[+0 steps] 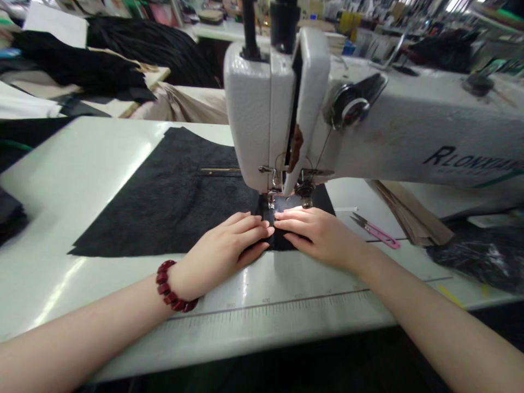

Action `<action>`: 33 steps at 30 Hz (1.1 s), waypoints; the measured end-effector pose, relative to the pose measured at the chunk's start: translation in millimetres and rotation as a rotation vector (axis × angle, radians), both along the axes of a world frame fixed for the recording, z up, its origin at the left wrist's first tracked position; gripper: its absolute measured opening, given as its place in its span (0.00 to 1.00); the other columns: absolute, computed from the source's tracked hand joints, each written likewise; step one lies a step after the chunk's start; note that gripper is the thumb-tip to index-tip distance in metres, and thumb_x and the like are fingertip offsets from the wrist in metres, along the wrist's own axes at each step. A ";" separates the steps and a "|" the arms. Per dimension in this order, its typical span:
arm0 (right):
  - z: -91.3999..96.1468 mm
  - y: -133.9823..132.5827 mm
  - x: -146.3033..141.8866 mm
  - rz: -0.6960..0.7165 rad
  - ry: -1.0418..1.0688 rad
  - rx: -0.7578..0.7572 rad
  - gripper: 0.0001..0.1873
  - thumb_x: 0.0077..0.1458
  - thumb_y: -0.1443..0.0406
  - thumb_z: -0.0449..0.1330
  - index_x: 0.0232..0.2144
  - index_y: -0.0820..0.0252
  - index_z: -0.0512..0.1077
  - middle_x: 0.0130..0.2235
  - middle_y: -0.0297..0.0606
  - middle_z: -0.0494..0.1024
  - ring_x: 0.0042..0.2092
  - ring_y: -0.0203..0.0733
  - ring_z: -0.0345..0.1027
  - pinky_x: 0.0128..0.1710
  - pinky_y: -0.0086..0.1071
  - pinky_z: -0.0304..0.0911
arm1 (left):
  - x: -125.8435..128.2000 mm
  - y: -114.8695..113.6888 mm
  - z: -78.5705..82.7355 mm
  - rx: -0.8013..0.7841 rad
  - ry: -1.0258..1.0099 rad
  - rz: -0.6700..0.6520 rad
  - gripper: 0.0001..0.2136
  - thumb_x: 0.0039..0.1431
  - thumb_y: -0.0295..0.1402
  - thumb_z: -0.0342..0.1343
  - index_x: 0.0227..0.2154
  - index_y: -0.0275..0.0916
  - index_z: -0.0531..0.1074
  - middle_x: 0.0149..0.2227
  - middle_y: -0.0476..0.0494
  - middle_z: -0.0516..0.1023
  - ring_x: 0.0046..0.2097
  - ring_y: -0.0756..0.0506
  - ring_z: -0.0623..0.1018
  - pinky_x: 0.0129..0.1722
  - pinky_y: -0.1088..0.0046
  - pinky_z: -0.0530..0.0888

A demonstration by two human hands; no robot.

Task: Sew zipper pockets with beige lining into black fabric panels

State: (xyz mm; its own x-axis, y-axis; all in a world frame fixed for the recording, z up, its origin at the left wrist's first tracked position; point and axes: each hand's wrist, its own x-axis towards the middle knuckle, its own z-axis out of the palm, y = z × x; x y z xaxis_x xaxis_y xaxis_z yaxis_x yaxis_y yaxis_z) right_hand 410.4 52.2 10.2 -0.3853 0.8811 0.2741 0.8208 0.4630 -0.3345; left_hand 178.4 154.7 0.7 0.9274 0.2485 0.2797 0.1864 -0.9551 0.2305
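A large piece of black fabric (155, 207) lies flat on the white sewing table (82, 180), running under the sewing machine's presser foot (271, 201). My left hand (223, 245) presses down on the cloth just in front of the foot, with a red bead bracelet (172, 286) on that wrist. My right hand (319, 234) presses from the other side, its fingertips almost meeting those of the left. Both hands lie flat, fingers together. A narrow metal-edged slit or zipper (220, 171) shows in the fabric. The needle is hidden behind the machine head.
The white industrial sewing machine (262, 109) rises directly ahead, its arm reaching right. Pink thread snips (376, 232), a stack of brown paper pieces (409, 215) and a dark plastic bag (478, 256) lie to the right. A ruler scale (266, 308) runs along the table's front edge.
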 end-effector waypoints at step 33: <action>-2.7 2.8 8.7 -0.022 0.057 0.050 0.14 0.66 0.69 0.53 0.50 0.58 0.73 0.54 0.39 0.77 0.54 0.43 0.69 0.54 0.40 0.64 | -2.2 7.7 1.1 -0.101 -0.004 -0.032 0.14 0.70 0.38 0.51 0.55 0.43 0.71 0.56 0.46 0.72 0.56 0.44 0.70 0.62 0.61 0.66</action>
State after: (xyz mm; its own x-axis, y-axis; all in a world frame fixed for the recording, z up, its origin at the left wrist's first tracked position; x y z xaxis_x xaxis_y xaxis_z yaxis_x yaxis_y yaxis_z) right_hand 419.2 55.0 7.5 -0.3488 0.8738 0.3389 0.8110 0.4626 -0.3581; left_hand 176.3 162.4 1.7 0.9344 0.2455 0.2581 0.1548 -0.9325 0.3264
